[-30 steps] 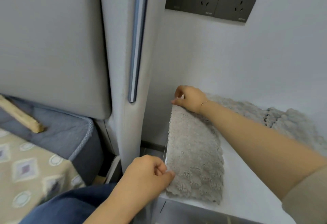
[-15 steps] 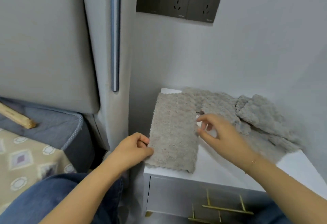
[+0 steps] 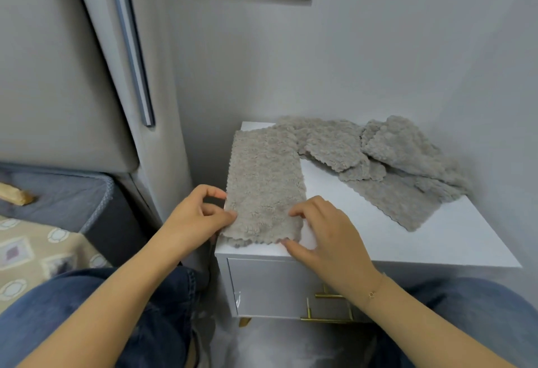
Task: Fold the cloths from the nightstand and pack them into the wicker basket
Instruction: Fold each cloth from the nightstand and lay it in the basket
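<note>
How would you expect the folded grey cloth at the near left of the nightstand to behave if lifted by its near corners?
The folded cloth would likely droop: the other cloths lie rumpled. Its fluffy pile suggests it is light and not slippery between the left hand and right hand. Lifted, the fold may fall open.

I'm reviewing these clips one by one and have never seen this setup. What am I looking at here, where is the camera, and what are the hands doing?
There is no robot: a person's two bare hands do the work, filmed by one wide-angle camera worn on the head, looking forward and down. On the white nightstand lies a long folded grey cloth. The left hand pinches its near left edge; the right hand has its fingers on the near right corner. A pile of unfolded grey cloths lies behind, against the wall. The wicker basket is not in view.
</note>
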A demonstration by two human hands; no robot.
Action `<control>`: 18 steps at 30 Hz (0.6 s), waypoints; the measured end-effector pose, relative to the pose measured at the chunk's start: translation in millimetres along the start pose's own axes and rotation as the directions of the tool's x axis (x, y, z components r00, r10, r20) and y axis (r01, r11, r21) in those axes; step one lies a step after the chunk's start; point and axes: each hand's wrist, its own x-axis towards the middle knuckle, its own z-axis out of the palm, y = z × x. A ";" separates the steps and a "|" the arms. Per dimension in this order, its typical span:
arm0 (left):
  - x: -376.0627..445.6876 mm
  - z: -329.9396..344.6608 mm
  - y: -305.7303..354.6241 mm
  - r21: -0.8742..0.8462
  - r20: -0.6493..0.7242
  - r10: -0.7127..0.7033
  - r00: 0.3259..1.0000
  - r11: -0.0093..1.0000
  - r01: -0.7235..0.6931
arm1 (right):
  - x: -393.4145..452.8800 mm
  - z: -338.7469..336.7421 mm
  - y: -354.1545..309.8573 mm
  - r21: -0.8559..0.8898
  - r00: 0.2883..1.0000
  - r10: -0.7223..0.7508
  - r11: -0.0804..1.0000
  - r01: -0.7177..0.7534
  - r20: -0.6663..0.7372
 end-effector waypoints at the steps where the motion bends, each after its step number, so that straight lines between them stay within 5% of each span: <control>1: -0.2 -0.2 -0.3 -0.025 -0.002 -0.001 1.000 1.000 0.001 | 1.6 -1.3 0.7 0.011 0.999 -0.016 1.000 0.016 -0.040; 7: -0.8 -3.6 -1.7 -0.286 0.096 -0.097 0.991 0.951 0.121 | 3.1 -26.4 2.6 0.061 0.972 -0.105 0.991 0.120 -0.208; 13: -7.8 -2.1 -13.4 0.145 -0.007 0.047 0.999 0.988 -0.045 | -16.7 -30.5 15.4 0.102 0.976 -0.209 0.974 0.203 0.055; 18: -15.5 -6.7 -22.5 0.470 -0.070 0.426 0.902 0.812 -0.347 | -25.8 -24.7 14.9 0.087 0.976 -0.198 0.978 0.191 0.089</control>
